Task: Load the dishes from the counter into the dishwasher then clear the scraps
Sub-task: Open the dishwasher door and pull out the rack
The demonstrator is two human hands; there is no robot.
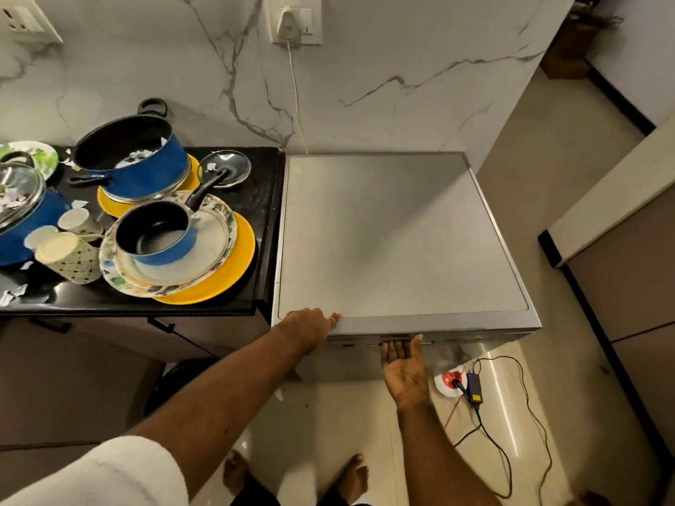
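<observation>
The grey dishwasher [398,235] stands right of the black counter [255,199], its door closed. My left hand [310,328] rests on the dishwasher's front top edge near its left corner, thumb on top. My right hand [403,367] is palm up under the door's top lip, with its fingertips hooked into the handle recess [400,343]. On the counter sit a large blue pot [146,166] with paper scraps inside, a small blue saucepan [157,231] on stacked plates [219,257], a glass lid [224,168], cups [69,257] and another lidded blue pot [22,213].
A white cable runs from a wall socket [292,20] down behind the dishwasher. On the floor to the right lie an extension board [451,383] and loose wires [511,432]. A cabinet [621,250] stands at right. Paper scraps [14,292] litter the counter. My bare feet are below.
</observation>
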